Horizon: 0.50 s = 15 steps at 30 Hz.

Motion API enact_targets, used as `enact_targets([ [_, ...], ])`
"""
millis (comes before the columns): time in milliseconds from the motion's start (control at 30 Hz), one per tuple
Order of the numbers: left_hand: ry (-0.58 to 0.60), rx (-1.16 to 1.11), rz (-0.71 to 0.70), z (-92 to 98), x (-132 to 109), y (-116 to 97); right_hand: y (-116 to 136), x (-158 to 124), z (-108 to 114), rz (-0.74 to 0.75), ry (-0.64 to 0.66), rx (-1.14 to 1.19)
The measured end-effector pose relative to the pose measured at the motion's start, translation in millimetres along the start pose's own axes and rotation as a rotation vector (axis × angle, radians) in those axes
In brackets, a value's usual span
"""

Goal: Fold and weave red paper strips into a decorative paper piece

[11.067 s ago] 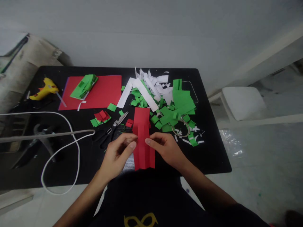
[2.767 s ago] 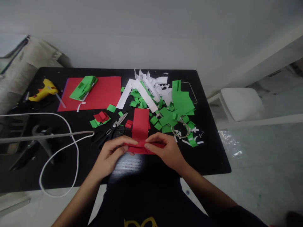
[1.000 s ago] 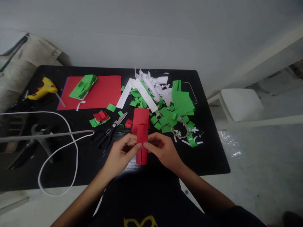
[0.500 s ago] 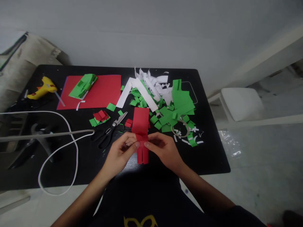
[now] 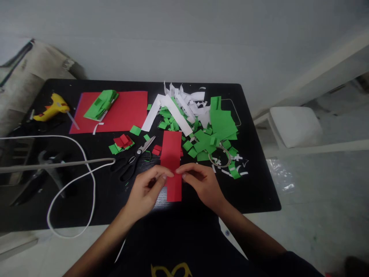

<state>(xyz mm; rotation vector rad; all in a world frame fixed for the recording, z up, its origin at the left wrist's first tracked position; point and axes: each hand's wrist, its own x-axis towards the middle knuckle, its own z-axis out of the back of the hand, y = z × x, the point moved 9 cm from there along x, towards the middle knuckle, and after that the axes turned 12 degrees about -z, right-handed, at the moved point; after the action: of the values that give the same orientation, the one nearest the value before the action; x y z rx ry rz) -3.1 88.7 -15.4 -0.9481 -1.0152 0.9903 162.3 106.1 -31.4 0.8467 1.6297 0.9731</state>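
Note:
A long red paper strip (image 5: 172,148) lies upright in front of me at the middle of the table, its lower end near the table's front edge. My left hand (image 5: 148,188) holds its left side, with the index finger across the paper and the thumb close to the edge. From the right, my right hand (image 5: 203,184) grips the same strip, finger and thumb bent together at its edge. Both index fingertips almost meet over the middle of the strip. Black-handled scissors (image 5: 134,157) rest left of the strip.
Green paper pieces (image 5: 223,125) and white paper strips (image 5: 177,111) are heaped behind and to the right. At left are a yellow glue gun (image 5: 54,107), a large red sheet (image 5: 129,111) with folded green paper (image 5: 100,105), and a white cable (image 5: 93,192). A stool (image 5: 295,125) stands at right.
The raised crease across the red strip has flattened, and the slit in its lower part no longer shows. My fingertips have moved slightly up and inward over the paper.

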Motion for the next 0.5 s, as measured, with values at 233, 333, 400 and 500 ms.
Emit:
enact_targets([
  [233, 0.051, 0.079, -0.185, -3.1, 0.1, -16.6, 1.1, -3.0, -2.8, 0.012, -0.021, 0.044],
  [333, -0.059, 0.061, -0.149, 1.5, -1.9, -13.8, -0.2, -4.3, -3.8, 0.008, -0.036, 0.083],
  [400, -0.143, 0.033, -0.079, 5.0, -3.4, -8.1, 0.8, -6.1, -4.1, 0.020, -0.048, 0.098],
  [500, -0.153, 0.036, -0.012, 3.3, -2.7, -3.9, 3.0, -8.5, -5.1, 0.046, -0.058, 0.088],
])
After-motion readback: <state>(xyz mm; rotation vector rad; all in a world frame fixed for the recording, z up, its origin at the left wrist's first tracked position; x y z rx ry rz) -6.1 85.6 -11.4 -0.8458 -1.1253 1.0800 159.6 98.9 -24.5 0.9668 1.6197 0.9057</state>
